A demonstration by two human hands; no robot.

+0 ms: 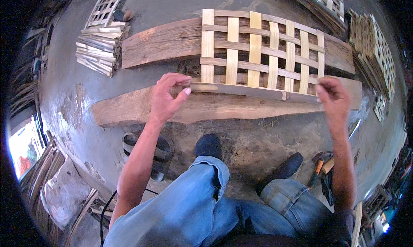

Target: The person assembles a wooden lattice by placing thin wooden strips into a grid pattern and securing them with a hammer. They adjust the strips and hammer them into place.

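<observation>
A woven lattice panel (254, 44) of pale, flat bamboo-like strips rests across two rough wooden planks. Along its near edge runs a darker flat strip (241, 90), set crosswise against the ends of the pale uprights. My left hand (165, 98) has the strip's left end between thumb and forefinger, the other fingers curled. At the opposite end, my right hand (335, 98) pinches the strip close to the panel's near right corner; its fingertips are partly hidden and slightly blurred.
The near plank (137, 105) and far plank (163, 42) lie on the concrete floor. A bundle of cut strips (97, 51) is at the far left. Finished lattice panels (372, 53) are stacked at right. Sandals (161, 150) and an orange-handled tool (318, 167) lie near my feet.
</observation>
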